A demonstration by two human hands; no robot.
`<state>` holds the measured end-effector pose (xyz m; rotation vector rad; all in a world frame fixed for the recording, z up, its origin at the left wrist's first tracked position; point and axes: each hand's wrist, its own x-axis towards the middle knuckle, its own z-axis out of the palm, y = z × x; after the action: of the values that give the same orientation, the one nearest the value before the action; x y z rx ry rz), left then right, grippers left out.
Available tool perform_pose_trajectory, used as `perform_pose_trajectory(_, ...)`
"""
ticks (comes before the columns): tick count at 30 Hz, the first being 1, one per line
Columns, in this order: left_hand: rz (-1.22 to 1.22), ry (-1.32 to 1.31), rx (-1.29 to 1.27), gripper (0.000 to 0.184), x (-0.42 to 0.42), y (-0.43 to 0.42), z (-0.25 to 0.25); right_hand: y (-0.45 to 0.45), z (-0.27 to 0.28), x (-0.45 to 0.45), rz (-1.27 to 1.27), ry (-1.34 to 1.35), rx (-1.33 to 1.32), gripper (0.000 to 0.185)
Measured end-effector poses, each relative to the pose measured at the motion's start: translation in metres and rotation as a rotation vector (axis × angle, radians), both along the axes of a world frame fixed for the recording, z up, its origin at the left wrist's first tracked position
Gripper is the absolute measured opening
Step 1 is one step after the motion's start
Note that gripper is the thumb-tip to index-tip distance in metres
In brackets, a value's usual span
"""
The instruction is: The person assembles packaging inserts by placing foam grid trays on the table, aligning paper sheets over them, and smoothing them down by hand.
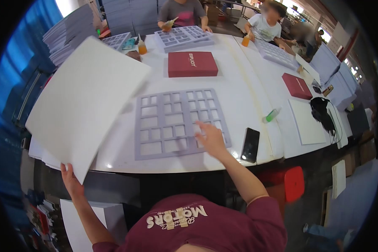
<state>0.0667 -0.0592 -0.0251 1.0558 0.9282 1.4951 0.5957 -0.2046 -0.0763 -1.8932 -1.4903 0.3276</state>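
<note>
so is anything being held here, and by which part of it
The left grip holds the white sheet by its lower edge, near the corner closest to the person. The right grip, fingers spread over the tray, holds nothing visible.

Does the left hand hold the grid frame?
No, the left hand holds a white sheet, and the frame lies on the table.

From head height, the wide, round-edged view faces forward and down, close above a maroon fabric T-shirt [206, 229] with pale lettering, reaching past a broad white flat-topped worktable [232, 63].
</note>
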Motion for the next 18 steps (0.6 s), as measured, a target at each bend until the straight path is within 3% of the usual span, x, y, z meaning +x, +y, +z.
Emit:
perform_pose_trajectory(2,-0.090,0.060,-0.003,0.043,0.032,0.003,0.005,0.004,-0.002,0.028,-0.114,0.748,0.138,0.059)
perform_pose_trajectory(5,-0.205,0.163,-0.056,0.039,0.073,0.013,-0.003,-0.009,0.015,0.042,-0.198,1.069,0.203,0.064)
perform_pose_trajectory(10,-0.347,0.188,-0.124,0.040,0.134,0.023,-0.033,-0.034,0.008,0.051,-0.241,0.799,0.136,0.040)
perform_pose_trajectory(14,-0.360,0.235,-0.159,0.041,0.173,0.025,-0.044,-0.055,-0.010,0.082,-0.287,0.576,0.185,0.032)
perform_pose_trajectory(18,-0.393,0.280,-0.179,0.040,0.208,0.034,-0.062,-0.071,-0.007,0.105,-0.327,0.292,-0.032,0.034)
